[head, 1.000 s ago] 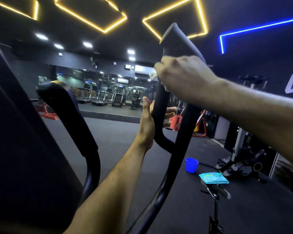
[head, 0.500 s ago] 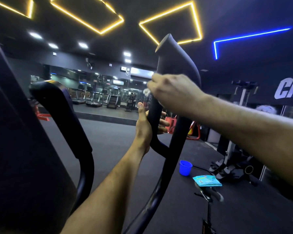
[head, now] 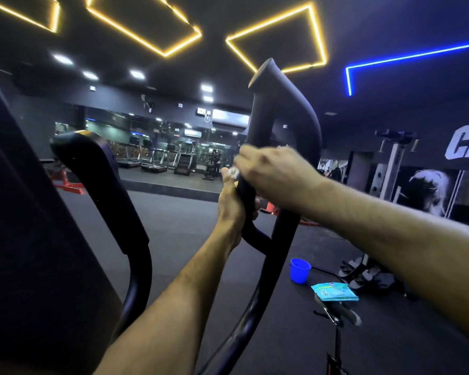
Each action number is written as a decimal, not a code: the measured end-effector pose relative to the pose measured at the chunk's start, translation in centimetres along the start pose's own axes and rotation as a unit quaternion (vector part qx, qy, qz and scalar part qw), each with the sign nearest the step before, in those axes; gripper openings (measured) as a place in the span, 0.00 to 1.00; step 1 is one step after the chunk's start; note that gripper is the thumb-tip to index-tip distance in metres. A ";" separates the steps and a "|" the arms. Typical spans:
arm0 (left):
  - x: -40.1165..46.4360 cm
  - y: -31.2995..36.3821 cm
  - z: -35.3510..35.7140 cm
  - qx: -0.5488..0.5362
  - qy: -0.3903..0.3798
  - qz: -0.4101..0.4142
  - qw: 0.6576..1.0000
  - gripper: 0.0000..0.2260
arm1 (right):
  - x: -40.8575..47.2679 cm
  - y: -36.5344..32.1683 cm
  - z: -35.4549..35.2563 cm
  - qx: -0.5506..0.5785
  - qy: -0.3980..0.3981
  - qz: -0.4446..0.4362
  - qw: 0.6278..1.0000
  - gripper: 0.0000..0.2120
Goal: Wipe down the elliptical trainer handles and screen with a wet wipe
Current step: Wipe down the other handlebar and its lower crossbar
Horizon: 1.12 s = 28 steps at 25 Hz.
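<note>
Right hand: your right hand (head: 276, 180) is clenched around the handle (head: 260, 123), pressing the wipe (head: 233, 172) to it.
Left hand: your left hand (head: 232, 209) grips the same handle just below.
Wipe: only a white scrap shows under your right fingers.
Floor: cup (head: 299, 270) and wipe pack (head: 335, 291) lie near each other.

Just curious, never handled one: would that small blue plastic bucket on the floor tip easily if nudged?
The small blue plastic bucket probably slides or topples easily: it looks thin-walled and light. It stands upright on the dark rubbery floor, which may grip its base, favouring tipping. Whether it holds water cannot be seen.
</note>
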State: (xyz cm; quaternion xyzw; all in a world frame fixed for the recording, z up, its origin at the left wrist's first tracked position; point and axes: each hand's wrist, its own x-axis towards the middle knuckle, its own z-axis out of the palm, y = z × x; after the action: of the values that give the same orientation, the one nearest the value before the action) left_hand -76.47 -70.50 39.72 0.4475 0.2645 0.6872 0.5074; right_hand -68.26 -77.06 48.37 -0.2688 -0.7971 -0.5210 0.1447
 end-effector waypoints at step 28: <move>1.9 1.5 -1.8 0.135 -0.172 -0.052 0.974 0.41 | -3.2 2.7 5.6 0.289 0.315 0.237 0.873 0.07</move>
State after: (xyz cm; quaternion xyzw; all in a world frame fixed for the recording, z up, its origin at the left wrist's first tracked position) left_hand -78.89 -69.09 40.80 0.6089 0.2864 0.5305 0.5155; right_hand -63.87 -72.02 46.44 -0.2172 -0.7367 -0.2749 0.5783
